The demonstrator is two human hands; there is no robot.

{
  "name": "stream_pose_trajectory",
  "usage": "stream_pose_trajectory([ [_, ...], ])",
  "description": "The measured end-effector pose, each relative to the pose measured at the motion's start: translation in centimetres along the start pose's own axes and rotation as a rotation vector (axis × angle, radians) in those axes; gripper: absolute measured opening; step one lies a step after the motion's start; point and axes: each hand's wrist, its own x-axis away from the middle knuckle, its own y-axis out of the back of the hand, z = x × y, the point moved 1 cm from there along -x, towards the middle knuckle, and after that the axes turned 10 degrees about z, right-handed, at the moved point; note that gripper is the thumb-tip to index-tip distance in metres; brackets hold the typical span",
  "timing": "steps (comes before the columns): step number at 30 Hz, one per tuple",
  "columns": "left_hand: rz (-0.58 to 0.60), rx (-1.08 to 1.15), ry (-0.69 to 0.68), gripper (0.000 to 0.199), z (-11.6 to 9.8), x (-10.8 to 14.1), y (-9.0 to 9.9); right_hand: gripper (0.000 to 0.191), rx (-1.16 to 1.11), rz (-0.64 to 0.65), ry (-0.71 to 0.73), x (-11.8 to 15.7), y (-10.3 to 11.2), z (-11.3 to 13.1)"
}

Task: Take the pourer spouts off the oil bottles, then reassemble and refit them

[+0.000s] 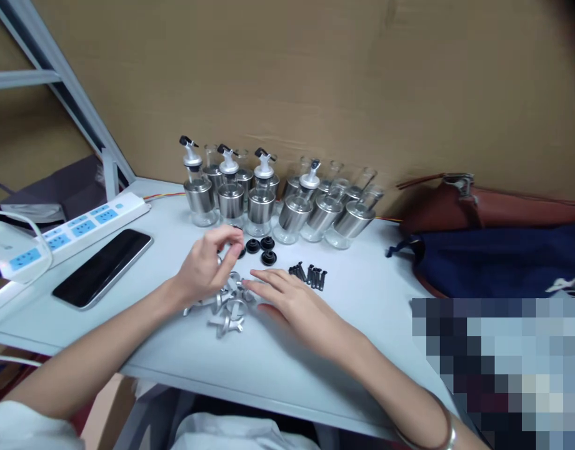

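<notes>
My left hand [207, 259] is closed in a pinch above the table, thumb and index finger brought together. A bit of something dark shows at its fingertips, too small to make out. My right hand [294, 303] is open, fingers stretched toward a pile of silver pourer tops [229, 319], its fingertips at the pile's right edge. Several round black stoppers [269, 257] lie just beyond the hands, partly hidden by the left one. Right of them is a group of small black spout pieces [310, 275].
Several glass bottles with steel bands [262, 206] stand at the back, some topped with silver pourers [229, 164]. A phone [104, 269] and a power strip [76, 234] lie on the left. A brown bag [437, 209] and dark blue cloth [494, 262] sit at right.
</notes>
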Motion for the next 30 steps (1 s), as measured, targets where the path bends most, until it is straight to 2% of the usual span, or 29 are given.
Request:
stream_pose_trajectory([
  [4, 0.122, -0.145, -0.118, 0.023, -0.7, 0.1, -0.4, 0.027, -0.048, 0.006, 0.004, -0.2, -0.7, -0.2],
  [7, 0.173, -0.203, -0.088, 0.017, -1.2, 0.0, -0.4, 0.021, -0.110, -0.017, -0.010, 0.1, -0.7, -0.5],
  [10, 0.148, -0.220, -0.019, 0.019, -1.6, 0.1, -0.3, 0.024, -0.191, -0.049, -0.039, 0.9, -0.5, -0.9],
  [12, 0.123, -0.219, 0.009, 0.019, -2.0, 0.3, -0.3, 0.022, -0.235, -0.127, -0.022, 1.4, -0.3, -1.1],
  [15, 0.138, -0.185, 0.008, 0.015, -2.5, 0.6, -0.7, 0.015, -0.308, -0.324, -0.014, 2.0, 0.1, -1.4],
  [17, 0.211, -0.104, 0.010, 0.017, -2.9, 0.6, -0.9, 0.024, -0.368, -0.441, -0.054, 2.2, 0.4, -1.4],
  [21, 0.424, -0.026, -0.003, 0.044, -3.4, 0.5, -1.2, 0.035, -0.464, -0.556, -0.115, 2.3, 0.7, -1.1],
  [25, 0.440, 0.091, 0.060, 0.033, -3.9, 0.7, -1.5, 0.034, -0.483, -0.548, -0.053, 2.2, 1.2, -1.0],
  [30, 0.396, 0.214, 0.191, 0.016, -4.3, 0.9, -1.6, 0.017, -0.501, -0.437, 0.017, 2.8, 2.5, -2.0],
])
